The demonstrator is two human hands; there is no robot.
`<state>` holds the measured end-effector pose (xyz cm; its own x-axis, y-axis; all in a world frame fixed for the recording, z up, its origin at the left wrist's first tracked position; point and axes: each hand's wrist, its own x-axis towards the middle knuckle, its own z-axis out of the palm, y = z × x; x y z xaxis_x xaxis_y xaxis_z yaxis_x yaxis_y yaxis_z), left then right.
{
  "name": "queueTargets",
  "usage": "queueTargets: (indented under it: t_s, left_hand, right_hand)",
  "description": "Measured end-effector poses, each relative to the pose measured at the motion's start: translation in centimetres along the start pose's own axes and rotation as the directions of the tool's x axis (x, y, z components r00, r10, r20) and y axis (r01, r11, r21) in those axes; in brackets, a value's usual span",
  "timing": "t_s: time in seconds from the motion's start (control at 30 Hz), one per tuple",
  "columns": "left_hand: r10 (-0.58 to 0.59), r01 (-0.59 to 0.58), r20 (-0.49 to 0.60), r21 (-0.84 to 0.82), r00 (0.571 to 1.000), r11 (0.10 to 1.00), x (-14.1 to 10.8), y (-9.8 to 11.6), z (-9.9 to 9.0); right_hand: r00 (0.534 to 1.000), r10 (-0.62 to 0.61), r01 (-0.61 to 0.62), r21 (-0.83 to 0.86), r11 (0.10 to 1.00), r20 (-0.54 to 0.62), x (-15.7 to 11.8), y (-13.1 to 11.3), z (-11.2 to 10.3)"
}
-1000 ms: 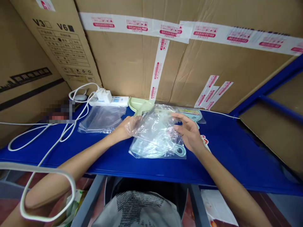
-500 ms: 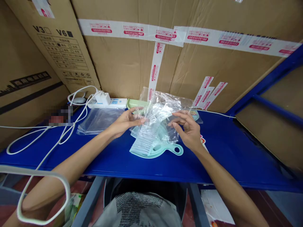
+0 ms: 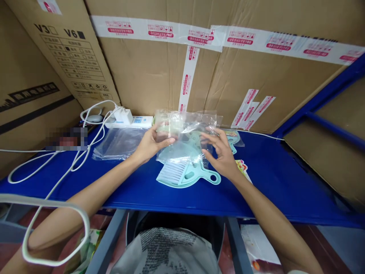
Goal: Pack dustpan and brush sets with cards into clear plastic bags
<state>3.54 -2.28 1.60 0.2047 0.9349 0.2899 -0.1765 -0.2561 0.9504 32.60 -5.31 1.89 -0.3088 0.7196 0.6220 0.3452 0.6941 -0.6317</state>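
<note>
A crinkled clear plastic bag (image 3: 186, 123) is spread between my two hands, above the desk. My left hand (image 3: 152, 146) holds its left side, thumb in front and fingers partly behind the film. At its right side, my right hand (image 3: 221, 152) has its curved fingers on the film; their exact grip is blurred by the plastic. Just below lies a light-blue mini dustpan (image 3: 209, 176) with a white-bristled brush (image 3: 172, 171) nested in it, partly covered by the bag. Through the film, more pale green and blue plastic shows.
A stack of clear bags (image 3: 121, 144) lies left on the blue desk (image 3: 273, 182). Behind it are a power strip (image 3: 142, 121) and looping white cable (image 3: 95, 142). Another bagged light-blue piece (image 3: 234, 139) and a colourful card (image 3: 242, 167) lie right. Cardboard (image 3: 148, 76) walls the back.
The bag has spread out flatter between my hands, and less of the brush and dustpan is covered. My right hand has shifted slightly left, its fingers more spread.
</note>
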Motion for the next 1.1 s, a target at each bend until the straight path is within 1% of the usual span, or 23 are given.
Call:
queueTargets:
  t_s: [0.07,0.13,0.23,0.3,0.37,0.47,0.53,0.63,0.7,0.73,0.83,0.9,1.0,1.07,1.1]
  left_hand:
    - [0.005,-0.005,-0.070,-0.001,0.998,1.000,0.2,-0.2,0.0]
    - [0.028,-0.031,-0.115,-0.025,0.993,0.999,0.3,-0.1,0.0]
    - [0.032,-0.036,-0.125,-0.025,0.992,0.999,0.3,0.2,0.1]
    - [0.025,-0.024,-0.117,0.013,0.993,1.000,0.3,0.1,0.1]
    - [0.041,-0.034,-0.125,0.053,0.991,0.998,0.3,-0.1,0.2]
    - [0.116,-0.100,-0.164,0.100,0.980,0.990,0.3,-0.3,0.2]
    - [0.196,-0.175,-0.186,0.123,0.963,0.977,0.3,-0.1,0.2]
    - [0.306,-0.282,-0.194,0.141,0.932,0.949,0.2,0.5,0.2]
    - [0.331,-0.299,-0.170,0.188,0.928,0.936,0.0,0.9,0.2]
    - [0.320,-0.284,-0.142,0.230,0.937,0.931,-0.2,1.1,0.2]
    - [0.218,-0.195,-0.028,0.344,0.976,0.919,-0.6,1.6,0.1]
    - [0.172,-0.173,0.036,0.361,0.985,0.917,-0.7,1.7,0.0]
    - [0.213,-0.233,0.096,0.373,0.972,0.898,-0.8,1.5,0.0]
    - [0.238,-0.259,0.102,0.377,0.966,0.889,-0.7,1.3,0.1]
    - [0.228,-0.250,0.103,0.366,0.968,0.896,-0.6,1.3,0.2]
  right_hand:
    - [0.998,0.050,-0.051,0.023,0.998,0.035,0.1,-0.1,-0.1]
    - [0.989,0.124,-0.130,0.069,0.989,0.086,0.3,-0.3,-0.1]
    - [0.966,0.222,-0.244,0.170,0.955,0.135,0.4,-0.7,0.2]
    - [0.962,0.242,-0.266,0.253,0.930,0.125,0.4,-0.9,0.3]
    - [0.964,0.230,-0.262,0.333,0.906,0.134,0.3,-1.2,0.4]
    - [0.949,0.244,-0.306,0.408,0.860,0.199,0.2,-1.7,0.5]
    - [0.933,0.263,-0.349,0.442,0.826,0.244,0.2,-1.9,0.4]
    - [0.920,0.259,-0.375,0.474,0.796,0.293,0.3,-2.2,0.3]
    - [0.911,0.257,-0.390,0.464,0.796,0.323,0.3,-2.3,0.2]
    - [0.907,0.257,-0.393,0.454,0.800,0.333,0.3,-2.3,0.1]
    - [0.912,0.244,-0.376,0.437,0.817,0.329,0.4,-2.3,-0.1]
    - [0.916,0.248,-0.372,0.434,0.821,0.317,0.4,-2.2,-0.2]
    - [0.914,0.276,-0.387,0.430,0.816,0.299,0.5,-2.1,-0.3]
    - [0.914,0.296,-0.393,0.420,0.818,0.279,0.5,-2.2,-0.1]
    - [0.914,0.304,-0.394,0.413,0.821,0.267,0.4,-2.2,0.0]
